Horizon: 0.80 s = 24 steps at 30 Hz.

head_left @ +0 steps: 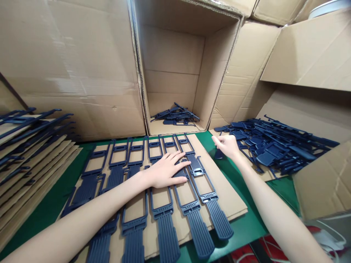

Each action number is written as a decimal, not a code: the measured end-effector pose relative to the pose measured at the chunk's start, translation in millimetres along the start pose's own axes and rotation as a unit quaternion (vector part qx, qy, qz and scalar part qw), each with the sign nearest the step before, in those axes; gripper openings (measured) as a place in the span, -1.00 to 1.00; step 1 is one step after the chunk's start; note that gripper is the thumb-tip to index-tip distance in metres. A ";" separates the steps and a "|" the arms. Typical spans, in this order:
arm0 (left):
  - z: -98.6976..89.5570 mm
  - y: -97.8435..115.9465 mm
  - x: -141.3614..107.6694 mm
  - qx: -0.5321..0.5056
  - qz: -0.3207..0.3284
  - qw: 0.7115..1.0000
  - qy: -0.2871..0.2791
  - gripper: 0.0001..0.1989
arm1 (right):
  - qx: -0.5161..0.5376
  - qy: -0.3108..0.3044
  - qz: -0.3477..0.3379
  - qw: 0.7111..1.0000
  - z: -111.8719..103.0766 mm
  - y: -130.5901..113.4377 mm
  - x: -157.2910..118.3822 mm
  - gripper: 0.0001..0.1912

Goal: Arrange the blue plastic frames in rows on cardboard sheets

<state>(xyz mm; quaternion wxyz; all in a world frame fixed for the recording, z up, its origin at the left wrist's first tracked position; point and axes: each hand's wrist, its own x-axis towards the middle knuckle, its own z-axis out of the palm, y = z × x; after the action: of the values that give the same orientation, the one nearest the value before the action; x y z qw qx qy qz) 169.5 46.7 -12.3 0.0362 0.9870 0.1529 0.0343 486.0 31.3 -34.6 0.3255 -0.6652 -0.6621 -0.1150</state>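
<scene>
The left hand (168, 170) lay over the right half of the middle cardboard sheet (230, 201), palm down, fingers spread wide and thumb held apart. It rested on the dark blue frames (167, 233) with ribbed ends that were laid across that sheet in two overlapping rows; its fingers pointed toward the sheet's far right part, and it had nothing gripped. The right hand (227, 145) was raised just beyond the sheet's right edge, its fingers curled in and the thumb side turned toward the sheet. A dark piece (218, 155) showed right below its fingers; whether they held it could not be told.

Left of the sheet rose a layered stack (41, 182) of cardboard and dark blue parts, its uneven edges jutting toward the sheet, with a band of green tabletop (237, 180) between. Behind the sheet, an open box (170, 51) faced it, a small pile (177, 115) of dark parts on its floor. Along the sheet's right side ran a margin of brown cardboard, and ribbed ends of the rightmost frames stuck out past its near edge. Right of the sheet, a second green strip, crossed by the right forearm, parted it from a large heap (268, 146) of dark blue parts.
</scene>
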 end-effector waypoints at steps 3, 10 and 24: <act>0.4 -0.5 -0.5 -0.003 0.001 1.000 0.003 -0.37 | -0.064 0.020 0.086 0.994 -5.3 15.8 1.5 -0.56; -0.7 -0.2 -0.7 -0.011 0.003 1.000 0.006 -0.37 | -0.147 -0.039 0.216 0.964 0.4 37.4 -6.1 -0.48; 0.2 -1.2 -0.2 -0.014 0.003 1.000 0.009 -0.37 | 0.003 -0.104 0.173 0.979 31.6 45.4 -4.8 -0.63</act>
<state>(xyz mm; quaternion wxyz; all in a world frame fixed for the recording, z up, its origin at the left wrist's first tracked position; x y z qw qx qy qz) 169.0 47.8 -12.6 0.0488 0.9866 0.1493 0.0453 520.1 50.0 -74.3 0.2714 -0.7770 -0.5677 0.0151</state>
